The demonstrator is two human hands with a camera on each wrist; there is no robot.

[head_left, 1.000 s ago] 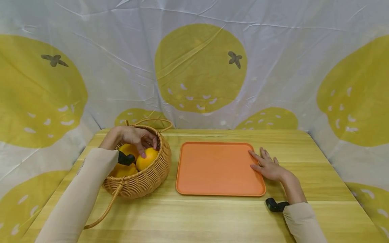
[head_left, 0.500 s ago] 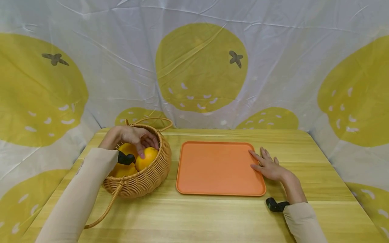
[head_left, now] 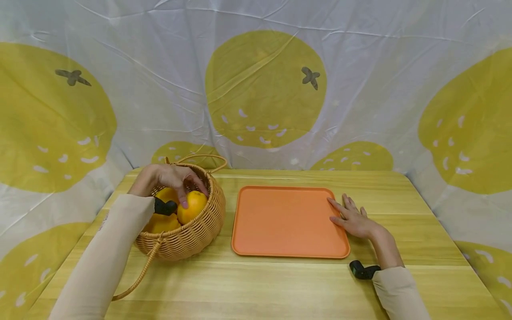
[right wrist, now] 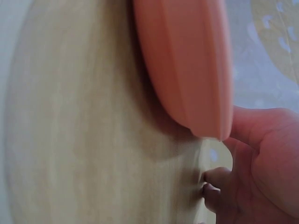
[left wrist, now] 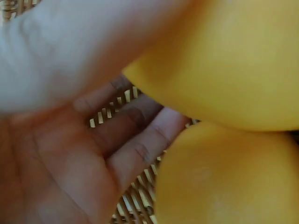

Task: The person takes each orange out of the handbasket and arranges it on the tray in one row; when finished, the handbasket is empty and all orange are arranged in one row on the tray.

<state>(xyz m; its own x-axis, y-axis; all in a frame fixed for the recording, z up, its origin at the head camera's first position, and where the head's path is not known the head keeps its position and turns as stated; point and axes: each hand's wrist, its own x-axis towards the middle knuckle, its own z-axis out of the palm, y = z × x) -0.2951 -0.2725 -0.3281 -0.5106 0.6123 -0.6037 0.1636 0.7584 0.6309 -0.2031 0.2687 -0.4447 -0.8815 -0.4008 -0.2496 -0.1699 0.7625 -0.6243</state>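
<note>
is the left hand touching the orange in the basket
Touching. The head view shows the left hand with fingers curled over the orange in the basket; the left wrist view shows fingers against the fruit.

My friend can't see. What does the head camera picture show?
A left hand grips an orange inside a wicker basket of oranges. The right hand rests flat at the edge of an orange tray on a wooden table.

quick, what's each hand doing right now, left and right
Left hand: fingers curled round an orange inside the wicker basket.
Right hand: open, holding nothing, fingers straight, resting against the right edge of the orange tray.
</note>
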